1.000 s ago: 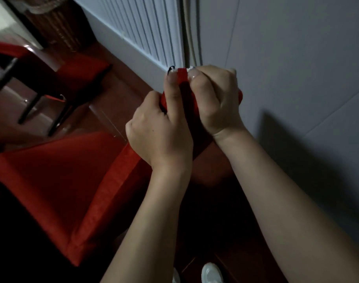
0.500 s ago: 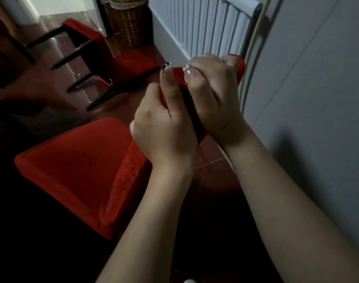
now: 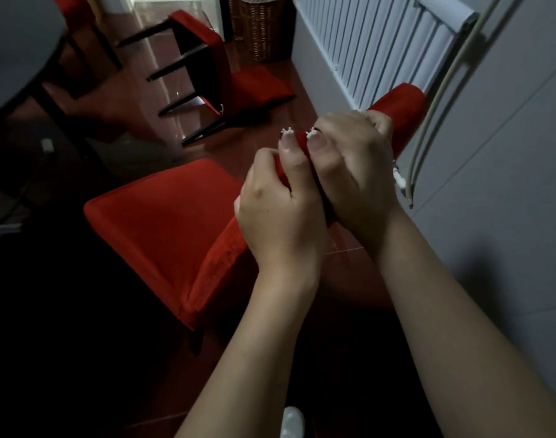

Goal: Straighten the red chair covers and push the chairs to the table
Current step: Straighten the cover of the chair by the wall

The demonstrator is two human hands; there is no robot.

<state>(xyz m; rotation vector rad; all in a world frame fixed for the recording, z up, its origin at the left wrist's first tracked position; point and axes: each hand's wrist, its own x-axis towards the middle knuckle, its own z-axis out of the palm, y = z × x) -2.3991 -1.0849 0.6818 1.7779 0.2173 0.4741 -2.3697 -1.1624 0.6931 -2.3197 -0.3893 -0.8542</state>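
Since half a second ago the view has lifted, showing more of a tipped-over chair, a wicker basket and a grey tabletop. The left hand and right hand, fingers curled and thumbs on top, still clutch the red chair cover on the chair back, above the red seat. A white radiator lines the grey wall. The floor is glossy reddish-brown.

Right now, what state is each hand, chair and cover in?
Near chair: upright, seat covered in red.
Backrest cover: on that chair's back, gripped.
Left hand: grips the cover.
Right hand: grips the cover.
Far chair: tipped over on the floor.
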